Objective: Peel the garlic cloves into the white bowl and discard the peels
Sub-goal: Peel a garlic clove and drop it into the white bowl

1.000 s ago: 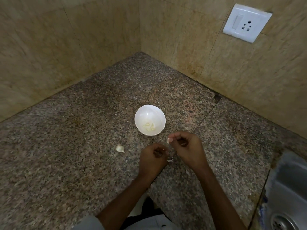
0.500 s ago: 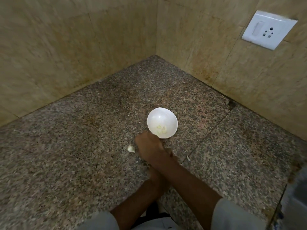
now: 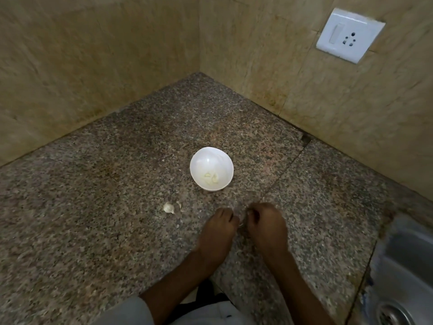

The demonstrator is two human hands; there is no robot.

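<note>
Head view has us looking down at 2 hands low over the granite table [image 3: 105,219]. The left hand [image 3: 216,233] and right hand [image 3: 267,231] are knuckles up, and their curled fingers [image 3: 228,216] nearly meet tip to tip. A small pale speck [image 3: 241,223] shows in the gap between them. The blur stops us telling whether it is a clove or a peel, or whether either hand actually grips it.

We judge that peeling is under way. Fingertips brought together like this suit pinching skin off something small, and working close to the table would keep scraps from scattering.

The white bowl [image 3: 203,158] stands just beyond the fingers, apart from them, with a few peeled cloves [image 3: 212,178] at its bottom. Being that near, it would take only a short reach to drop the next one in.

To the left of the left fingers, 1 unpeeled garlic clove [image 3: 169,208] lies on the table with a peel fragment [image 3: 179,204] beside it, so work remains. A steel sink [image 3: 410,266] lies to the right of the right fingers.
</note>
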